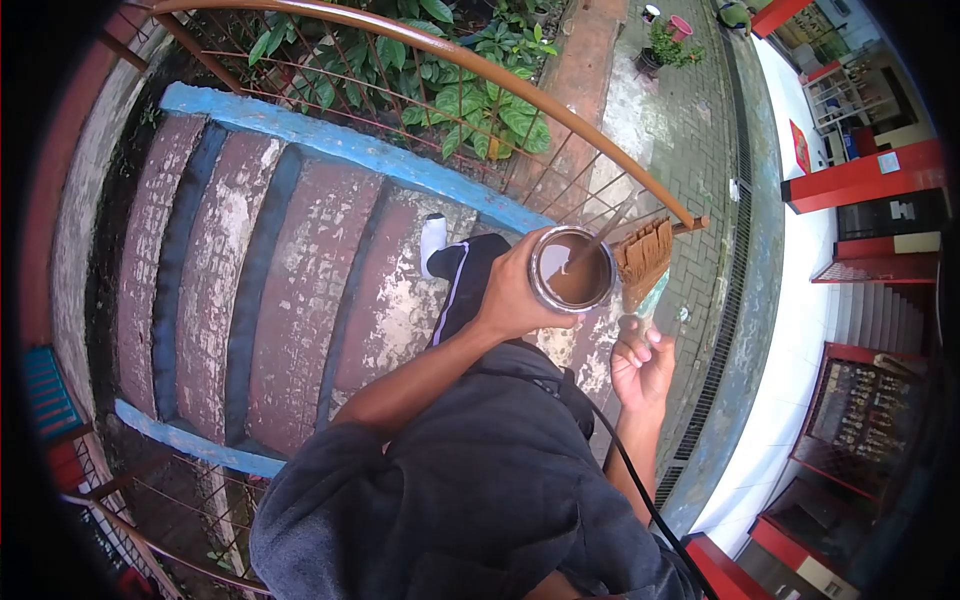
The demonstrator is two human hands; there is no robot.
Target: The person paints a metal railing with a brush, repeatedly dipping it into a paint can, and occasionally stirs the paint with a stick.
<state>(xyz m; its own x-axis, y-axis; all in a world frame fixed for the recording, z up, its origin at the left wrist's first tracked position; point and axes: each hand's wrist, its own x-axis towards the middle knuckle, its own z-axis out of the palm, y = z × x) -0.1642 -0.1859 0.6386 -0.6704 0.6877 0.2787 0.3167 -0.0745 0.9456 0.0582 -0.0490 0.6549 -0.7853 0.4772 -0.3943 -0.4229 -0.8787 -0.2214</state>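
Observation:
My left hand (515, 290) is wrapped round a clear-rimmed jar of brown paint (572, 275), its opening facing me. A thin stick (607, 230) slants out over the jar's rim. Just right of the jar is what looks like a wide paintbrush (645, 250), its bristles thick with brown and its handle greenish. My right hand (642, 365) is below it, fingers curled and closed at the handle's lower end. The grip itself is partly blurred. The brown metal railing (540, 95) curves past above both hands, its end near the brush.
Worn maroon stairs (310, 215) with blue edging (380, 155) lie under and left of me. My white-tipped foot (433, 245) is on a step. Leafy plants (490, 115) grow behind the railing. A drain grate (735, 270) runs along the paving, near a white wall (785, 260). A black cable (640, 480) crosses my right arm.

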